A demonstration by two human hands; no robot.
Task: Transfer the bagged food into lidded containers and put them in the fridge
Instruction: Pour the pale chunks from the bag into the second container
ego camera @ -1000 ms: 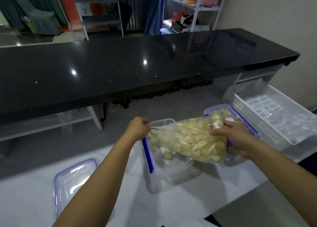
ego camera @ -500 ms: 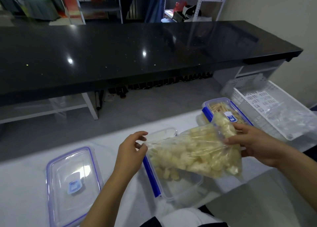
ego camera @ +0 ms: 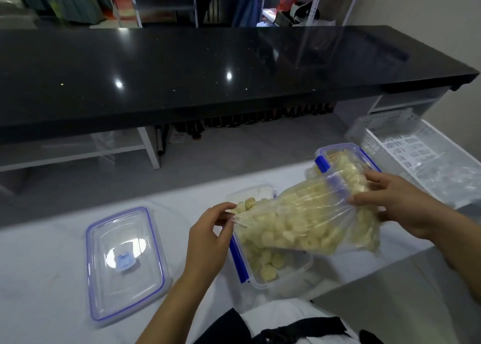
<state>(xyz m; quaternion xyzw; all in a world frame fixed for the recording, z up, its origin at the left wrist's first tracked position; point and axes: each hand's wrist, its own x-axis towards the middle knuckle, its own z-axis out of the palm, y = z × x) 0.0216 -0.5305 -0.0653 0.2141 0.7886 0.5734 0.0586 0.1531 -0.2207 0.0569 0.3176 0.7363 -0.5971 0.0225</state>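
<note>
Crinkly clear bag [ego camera: 307, 218] tipped mouth-down over the open tub [ego camera: 273, 265]

Left hand [ego camera: 208, 242] pinched the bag's mouth, right hand [ego camera: 395, 208] gripped its raised end; pale, lumpy food pieces [ego camera: 268, 265] had dropped into the rectangular plastic tub on the white worktop [ego camera: 39, 265], emptier half a second earlier. Loose blue-rimmed lid [ego camera: 125, 263] lay left.
</note>
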